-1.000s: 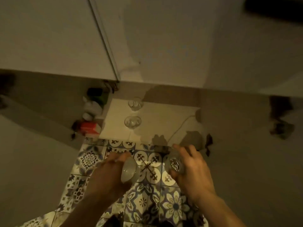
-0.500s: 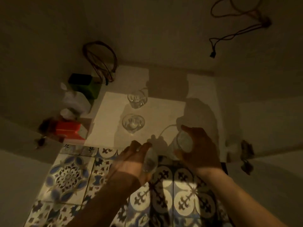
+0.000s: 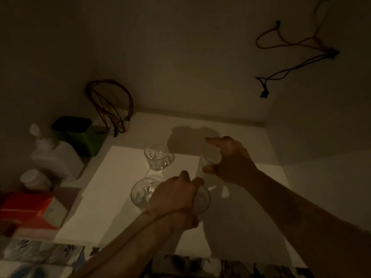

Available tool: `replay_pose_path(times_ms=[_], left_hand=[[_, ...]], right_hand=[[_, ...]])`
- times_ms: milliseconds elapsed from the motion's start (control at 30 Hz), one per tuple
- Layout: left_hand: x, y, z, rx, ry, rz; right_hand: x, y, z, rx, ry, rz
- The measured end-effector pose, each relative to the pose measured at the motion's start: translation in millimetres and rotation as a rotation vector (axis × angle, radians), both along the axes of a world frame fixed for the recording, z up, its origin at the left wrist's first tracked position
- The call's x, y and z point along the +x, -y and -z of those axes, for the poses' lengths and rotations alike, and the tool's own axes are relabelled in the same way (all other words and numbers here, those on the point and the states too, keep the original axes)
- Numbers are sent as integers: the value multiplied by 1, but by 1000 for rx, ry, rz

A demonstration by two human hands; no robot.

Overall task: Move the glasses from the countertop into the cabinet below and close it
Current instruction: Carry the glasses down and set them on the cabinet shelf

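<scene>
Risk of glass knocking glass: left hand (image 3: 172, 195), clasped round a tumbler (image 3: 201, 199), touching or nearly touching the front glass (image 3: 140, 194) standing on the cabinet floor (image 3: 112, 187). A careless set-down or pull-back likely to tip it. Dim light, clear glass, rims hard to judge. Right hand (image 3: 230, 159), palm down, gripping a second tumbler (image 3: 208, 159) by thumb and fingers, just right of the rear glass (image 3: 158, 156), low over the floor; contact with the floor impossible to tell. Both forearms reaching in, left wrist bent. Green box (image 3: 80, 135) and bottle (image 3: 54, 153) well left of the front glass, out of the way.
</scene>
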State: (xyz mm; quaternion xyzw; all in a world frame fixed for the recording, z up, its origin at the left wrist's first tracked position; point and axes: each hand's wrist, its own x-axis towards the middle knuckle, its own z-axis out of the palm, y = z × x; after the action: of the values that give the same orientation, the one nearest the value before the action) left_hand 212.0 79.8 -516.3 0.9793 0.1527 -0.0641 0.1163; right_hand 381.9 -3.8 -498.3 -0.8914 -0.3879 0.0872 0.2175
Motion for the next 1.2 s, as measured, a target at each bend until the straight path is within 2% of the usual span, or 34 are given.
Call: replay_pose_path(times_ms=[467,1200], left_hand=[[20,-20,20,38,128,156],[17,-25,14,17,107,213]], right_hand=[[26,-71,30,-42,-47,-121],[25,-78,33,-138,-10,-231]])
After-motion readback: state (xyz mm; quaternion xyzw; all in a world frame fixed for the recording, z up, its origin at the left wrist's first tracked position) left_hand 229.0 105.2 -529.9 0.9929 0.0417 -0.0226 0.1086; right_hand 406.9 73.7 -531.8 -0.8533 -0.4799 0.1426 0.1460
